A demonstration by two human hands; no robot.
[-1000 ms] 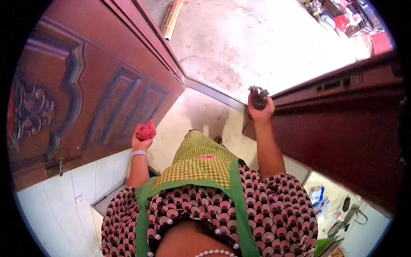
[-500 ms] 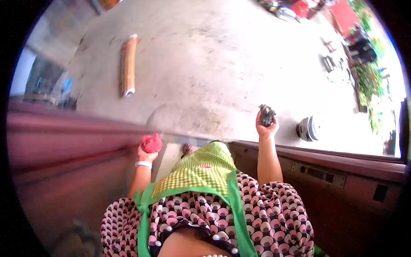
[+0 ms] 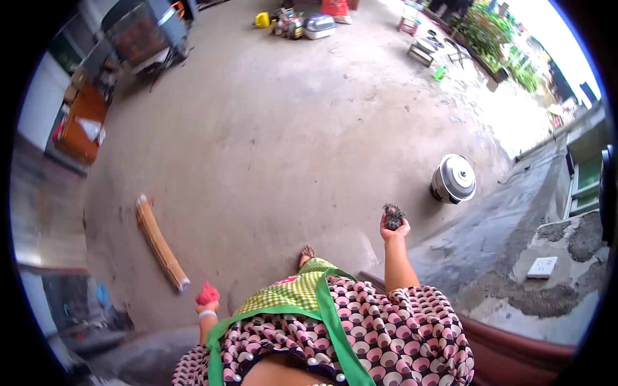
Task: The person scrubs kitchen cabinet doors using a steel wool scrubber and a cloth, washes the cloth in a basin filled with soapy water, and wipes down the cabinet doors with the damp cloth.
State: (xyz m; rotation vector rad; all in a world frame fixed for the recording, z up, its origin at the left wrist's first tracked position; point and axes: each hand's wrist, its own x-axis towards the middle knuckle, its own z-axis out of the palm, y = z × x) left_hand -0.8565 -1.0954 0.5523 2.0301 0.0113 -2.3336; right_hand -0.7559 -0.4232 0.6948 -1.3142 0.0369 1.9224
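Note:
My left hand is closed around a crumpled pink-red bundle, perhaps a cloth; its exact kind does not show. A white band circles that wrist. Held out over the concrete floor, my right hand grips a dark grey, wiry scouring pad that rises above the fingers. A lidded metal pot stands on the floor beyond and to the right of that hand, apart from it. Nearest my left hand lies a long tan roll with pale ends.
A plastered wall with a white socket plate borders the right side. Far ahead are a silver lidded pan and a yellow container. A low stool and a green bottle stand at the upper right.
My body has come forward through the doorway, a bare foot now on the concrete. The roll and the pot appear closer. Both hands keep hold of what they carry.

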